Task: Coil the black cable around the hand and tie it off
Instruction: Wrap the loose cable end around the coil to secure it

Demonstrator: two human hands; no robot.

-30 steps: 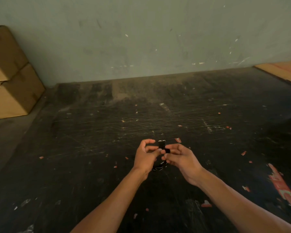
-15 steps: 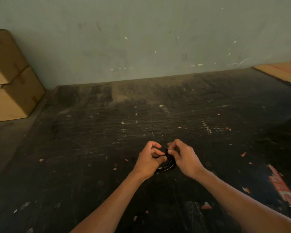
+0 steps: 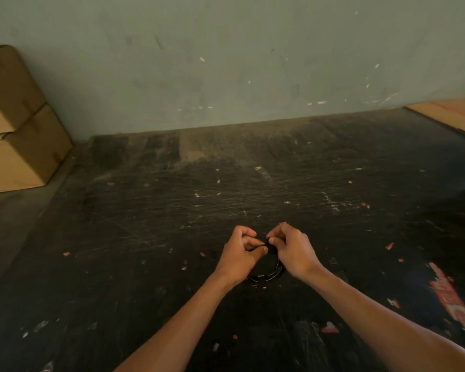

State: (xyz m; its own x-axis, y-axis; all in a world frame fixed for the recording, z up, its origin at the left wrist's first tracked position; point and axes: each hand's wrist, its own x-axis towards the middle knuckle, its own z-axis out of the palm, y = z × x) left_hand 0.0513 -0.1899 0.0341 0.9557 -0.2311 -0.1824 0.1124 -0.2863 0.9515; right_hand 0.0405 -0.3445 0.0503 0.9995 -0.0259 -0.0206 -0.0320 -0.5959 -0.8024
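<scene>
The black cable (image 3: pixel 266 276) is wound into a small round coil that hangs between my two hands, low over the dark floor. My left hand (image 3: pixel 239 257) pinches the top of the coil between thumb and fingers. My right hand (image 3: pixel 293 251) pinches the same spot from the other side, fingertips nearly touching the left ones. The top of the coil is hidden between the fingers, and only its lower arc shows, with faint glints.
Two stacked cardboard boxes (image 3: pixel 14 124) stand at the far left against the grey wall. A flat cardboard sheet (image 3: pixel 451 114) lies at the far right. A red printed scrap (image 3: pixel 451 299) and small bits of debris lie on the scratched black floor (image 3: pixel 172 210).
The cable end that stuck up between the fingers a second ago is no longer visible. Both hands have turned knuckles up and drawn together over the coil, which now hangs lower as a rounder loop.
</scene>
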